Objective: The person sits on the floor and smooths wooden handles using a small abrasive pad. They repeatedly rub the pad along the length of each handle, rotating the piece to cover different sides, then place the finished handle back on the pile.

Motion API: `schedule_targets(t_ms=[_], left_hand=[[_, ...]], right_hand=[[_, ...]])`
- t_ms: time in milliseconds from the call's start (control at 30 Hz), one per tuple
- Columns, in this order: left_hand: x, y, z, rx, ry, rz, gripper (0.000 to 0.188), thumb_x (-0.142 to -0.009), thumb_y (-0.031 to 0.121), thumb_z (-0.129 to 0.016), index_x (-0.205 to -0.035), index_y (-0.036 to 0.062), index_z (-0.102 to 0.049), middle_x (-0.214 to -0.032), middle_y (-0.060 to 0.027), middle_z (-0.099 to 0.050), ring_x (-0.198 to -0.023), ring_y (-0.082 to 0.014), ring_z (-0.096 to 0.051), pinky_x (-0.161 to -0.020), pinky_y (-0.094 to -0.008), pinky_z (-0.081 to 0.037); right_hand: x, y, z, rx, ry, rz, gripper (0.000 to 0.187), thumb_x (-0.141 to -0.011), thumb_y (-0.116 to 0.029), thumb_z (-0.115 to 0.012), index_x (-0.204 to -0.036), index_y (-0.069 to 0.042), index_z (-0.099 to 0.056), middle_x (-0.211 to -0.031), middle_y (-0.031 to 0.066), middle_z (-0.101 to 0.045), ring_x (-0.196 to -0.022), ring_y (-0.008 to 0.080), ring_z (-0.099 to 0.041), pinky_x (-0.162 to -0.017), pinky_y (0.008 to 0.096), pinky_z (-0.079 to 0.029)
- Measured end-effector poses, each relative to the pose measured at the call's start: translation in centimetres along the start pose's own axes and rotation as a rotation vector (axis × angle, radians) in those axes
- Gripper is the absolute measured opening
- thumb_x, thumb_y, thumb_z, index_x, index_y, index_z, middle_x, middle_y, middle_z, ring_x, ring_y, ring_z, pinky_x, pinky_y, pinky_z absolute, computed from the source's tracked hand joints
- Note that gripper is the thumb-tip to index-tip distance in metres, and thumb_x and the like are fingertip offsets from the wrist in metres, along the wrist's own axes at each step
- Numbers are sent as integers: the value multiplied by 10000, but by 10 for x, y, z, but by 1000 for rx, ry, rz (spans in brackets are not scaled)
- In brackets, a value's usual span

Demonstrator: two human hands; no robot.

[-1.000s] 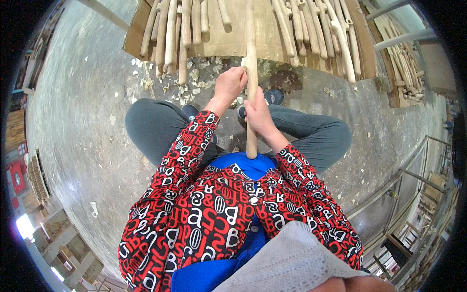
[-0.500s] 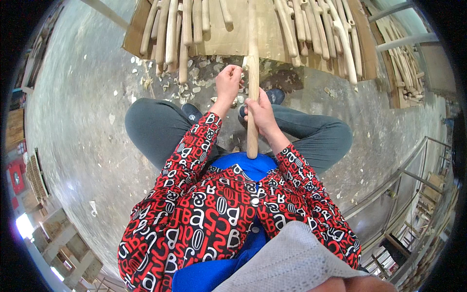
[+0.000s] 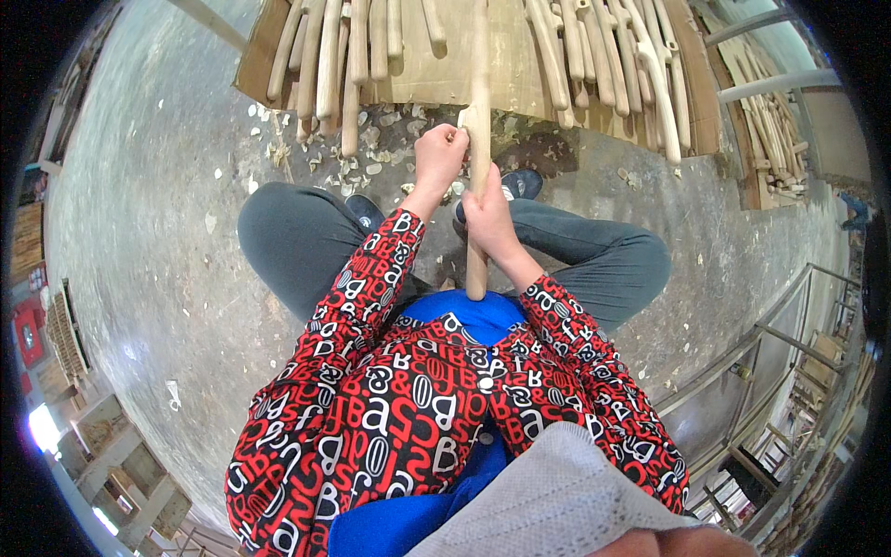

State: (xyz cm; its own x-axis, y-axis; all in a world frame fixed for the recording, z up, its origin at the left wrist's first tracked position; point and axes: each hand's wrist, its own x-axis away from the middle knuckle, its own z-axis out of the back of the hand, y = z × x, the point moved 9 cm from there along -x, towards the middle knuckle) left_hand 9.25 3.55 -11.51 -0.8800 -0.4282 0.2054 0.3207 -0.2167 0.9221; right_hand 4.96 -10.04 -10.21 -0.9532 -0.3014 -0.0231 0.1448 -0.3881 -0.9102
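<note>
That stick (image 3: 478, 139) runs straight up the middle, from your lap out over the board (image 3: 436, 70) with the other handles (image 3: 325, 56). Honestly, the risk I see is your left hand (image 3: 439, 158) slipping along the wood toward the right hand (image 3: 489, 223), since they're nearly touching. Left fingers are curled tight against the stick's side; can't tell if there's a tool in there. Right fingers are wrapped fully around it. Chips (image 3: 371, 153) litter the floor.
</note>
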Motion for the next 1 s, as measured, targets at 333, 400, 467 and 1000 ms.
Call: schedule_targets(t_ms=[333,400,467,1000], left_hand=[[-11,-16,0,343,-34,-5,214,-884,193,-549,-847,3,-641,-736,-96,-665,-575,-146,-622,-521,-278,-500],[-12,-18,-13,611,-102,79,204,-911,199,-545,-925,11,-623,-811,-83,-663,-588,-121,-604,-508,-249,-493],[-12,-28,-11,748,-89,176,211,-931,209,-544,-997,15,-593,-884,-83,-654,-596,-109,-588,-502,-232,-483],[-7,61,-27,-228,-222,-567,292,-840,268,-635,-1080,105,-653,-859,-96,-635,-731,-252,-629,-654,-357,-500]], right_hand=[[14,11,-24,-852,-214,-544,565,-876,-142,-485,-1388,-5,-288,-881,89,-488,-726,189,-529,-597,337,-465],[17,19,-24,-1463,-314,-609,514,-901,-215,-465,-1355,-9,-339,-800,43,-434,-625,122,-470,-489,279,-411],[19,13,-25,-1810,-427,-672,502,-921,-338,-430,-1292,0,-432,-674,17,-395,-503,104,-406,-440,255,-381],[30,47,-16,-1591,-496,-711,450,-966,-478,-363,-1029,-74,-551,-577,-2,-386,-411,104,-373,-375,258,-349]])
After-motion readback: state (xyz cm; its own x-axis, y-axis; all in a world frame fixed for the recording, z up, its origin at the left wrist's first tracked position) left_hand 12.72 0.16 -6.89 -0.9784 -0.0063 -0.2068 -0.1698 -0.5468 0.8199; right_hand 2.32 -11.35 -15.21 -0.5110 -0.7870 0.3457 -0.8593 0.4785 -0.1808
